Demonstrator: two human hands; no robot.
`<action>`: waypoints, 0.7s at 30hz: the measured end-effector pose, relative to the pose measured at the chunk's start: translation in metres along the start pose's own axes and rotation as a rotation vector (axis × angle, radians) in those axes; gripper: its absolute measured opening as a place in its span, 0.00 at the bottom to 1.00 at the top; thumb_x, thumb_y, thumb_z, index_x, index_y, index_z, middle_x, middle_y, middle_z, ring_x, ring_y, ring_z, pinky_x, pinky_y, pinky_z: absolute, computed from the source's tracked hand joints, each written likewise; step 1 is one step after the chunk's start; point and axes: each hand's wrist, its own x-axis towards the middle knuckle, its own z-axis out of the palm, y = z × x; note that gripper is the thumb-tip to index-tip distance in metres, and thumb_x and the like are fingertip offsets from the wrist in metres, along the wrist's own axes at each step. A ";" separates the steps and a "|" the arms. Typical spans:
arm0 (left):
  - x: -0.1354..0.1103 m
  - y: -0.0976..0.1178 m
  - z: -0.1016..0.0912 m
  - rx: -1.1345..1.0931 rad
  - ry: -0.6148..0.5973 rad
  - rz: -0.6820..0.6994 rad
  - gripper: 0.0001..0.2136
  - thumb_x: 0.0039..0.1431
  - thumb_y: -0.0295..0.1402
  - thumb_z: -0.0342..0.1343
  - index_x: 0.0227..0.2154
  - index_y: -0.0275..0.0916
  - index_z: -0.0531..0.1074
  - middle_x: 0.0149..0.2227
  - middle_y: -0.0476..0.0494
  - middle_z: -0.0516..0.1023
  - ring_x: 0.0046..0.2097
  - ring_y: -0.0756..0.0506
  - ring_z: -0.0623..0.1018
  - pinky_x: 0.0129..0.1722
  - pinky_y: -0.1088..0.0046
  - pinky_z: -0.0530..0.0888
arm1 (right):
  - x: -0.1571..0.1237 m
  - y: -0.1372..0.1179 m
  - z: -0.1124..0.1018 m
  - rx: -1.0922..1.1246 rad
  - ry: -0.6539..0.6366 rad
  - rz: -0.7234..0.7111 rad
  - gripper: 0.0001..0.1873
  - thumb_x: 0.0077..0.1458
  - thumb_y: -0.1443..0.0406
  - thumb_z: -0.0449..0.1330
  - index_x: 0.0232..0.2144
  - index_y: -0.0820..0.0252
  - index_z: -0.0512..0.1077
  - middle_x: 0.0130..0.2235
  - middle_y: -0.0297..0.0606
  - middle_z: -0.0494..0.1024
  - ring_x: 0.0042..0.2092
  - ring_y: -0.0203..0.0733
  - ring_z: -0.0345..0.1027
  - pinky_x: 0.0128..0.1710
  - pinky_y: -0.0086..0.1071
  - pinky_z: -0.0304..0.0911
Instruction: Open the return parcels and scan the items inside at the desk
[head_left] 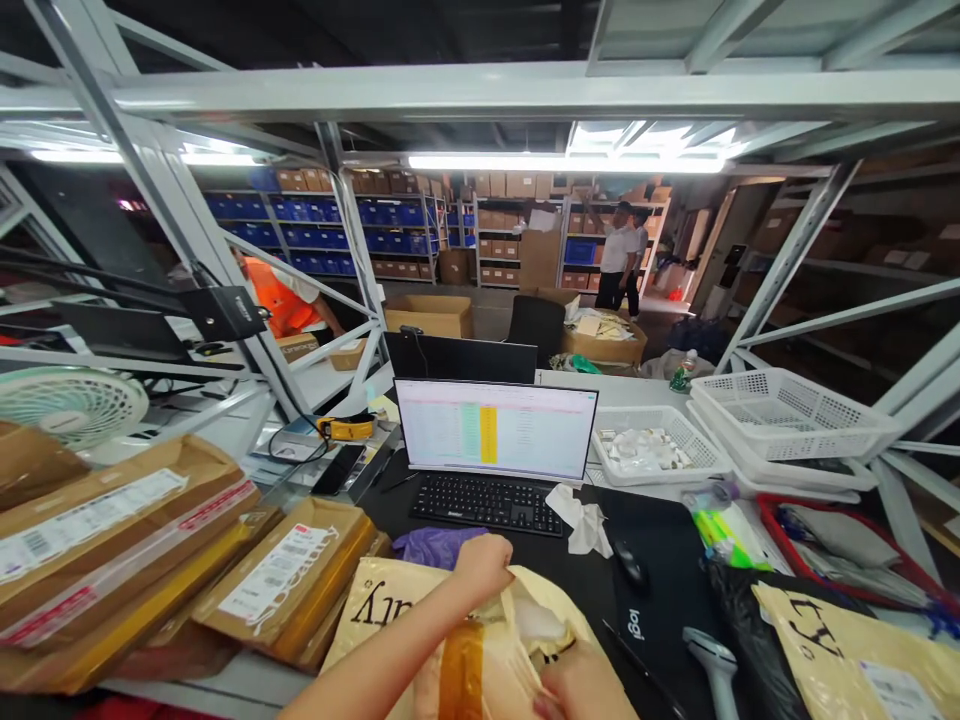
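Between both hands, a light, floppy cream poly mailer [382, 625], slippery and best held by its edges: left hand [481, 566] pinches its upper edge; right hand [577, 688] closes low on it, fingertips hidden.

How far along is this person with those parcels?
Nothing looks clearly finished. In hand: the left hand and right hand grip a cream plastic mailer with brown tape. Still waiting: white-labelled brown cardboard mailers piled at left, another cream mailer at right, untouched.
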 end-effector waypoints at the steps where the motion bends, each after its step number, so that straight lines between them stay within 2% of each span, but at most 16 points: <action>1: -0.007 0.003 -0.001 -0.018 -0.011 -0.017 0.05 0.51 0.34 0.56 0.28 0.42 0.77 0.36 0.41 0.83 0.42 0.38 0.81 0.38 0.67 0.72 | 0.001 -0.004 -0.001 -0.001 0.014 0.023 0.07 0.48 0.59 0.63 0.30 0.53 0.77 0.33 0.40 0.80 0.37 0.47 0.74 0.36 0.33 0.64; 5: -0.030 0.015 -0.003 -0.051 -0.203 -0.047 0.15 0.46 0.41 0.61 0.37 0.41 0.79 0.41 0.36 0.83 0.44 0.33 0.81 0.41 0.61 0.75 | 0.011 -0.028 0.000 0.045 0.058 0.057 0.15 0.53 0.58 0.60 0.43 0.52 0.77 0.44 0.44 0.81 0.46 0.53 0.74 0.45 0.41 0.67; 8: -0.034 0.020 -0.003 0.023 -0.290 -0.004 0.16 0.44 0.37 0.63 0.38 0.38 0.81 0.44 0.30 0.82 0.46 0.30 0.81 0.43 0.59 0.75 | 0.021 -0.045 0.006 0.089 0.040 0.091 0.16 0.53 0.54 0.61 0.41 0.54 0.78 0.42 0.46 0.81 0.45 0.57 0.75 0.45 0.45 0.68; 12: -0.031 0.017 -0.003 0.028 -0.223 0.024 0.12 0.47 0.29 0.60 0.36 0.40 0.81 0.44 0.32 0.82 0.47 0.32 0.81 0.44 0.60 0.74 | 0.036 -0.064 0.011 0.118 0.053 0.132 0.17 0.53 0.55 0.62 0.42 0.56 0.79 0.41 0.47 0.82 0.44 0.60 0.76 0.45 0.48 0.69; 16: -0.029 0.004 0.002 -0.010 -0.141 -0.007 0.10 0.43 0.22 0.56 0.26 0.42 0.78 0.36 0.42 0.83 0.42 0.38 0.81 0.39 0.68 0.72 | 0.046 -0.081 0.008 0.065 -0.017 0.175 0.14 0.57 0.60 0.60 0.42 0.59 0.80 0.39 0.50 0.83 0.42 0.62 0.77 0.42 0.47 0.70; 18: -0.027 0.000 0.007 -0.030 -0.100 -0.028 0.10 0.42 0.21 0.55 0.24 0.42 0.76 0.35 0.44 0.83 0.42 0.40 0.81 0.38 0.71 0.70 | 0.047 -0.084 0.005 0.034 -0.037 0.201 0.14 0.60 0.64 0.55 0.39 0.59 0.80 0.38 0.51 0.83 0.41 0.62 0.78 0.39 0.46 0.69; 21: -0.021 0.000 0.017 -0.056 -0.055 -0.046 0.09 0.43 0.21 0.54 0.23 0.41 0.75 0.35 0.43 0.82 0.43 0.40 0.80 0.38 0.71 0.68 | 0.044 -0.079 0.005 0.040 -0.039 0.227 0.16 0.62 0.63 0.52 0.35 0.57 0.80 0.36 0.49 0.83 0.40 0.61 0.78 0.36 0.45 0.67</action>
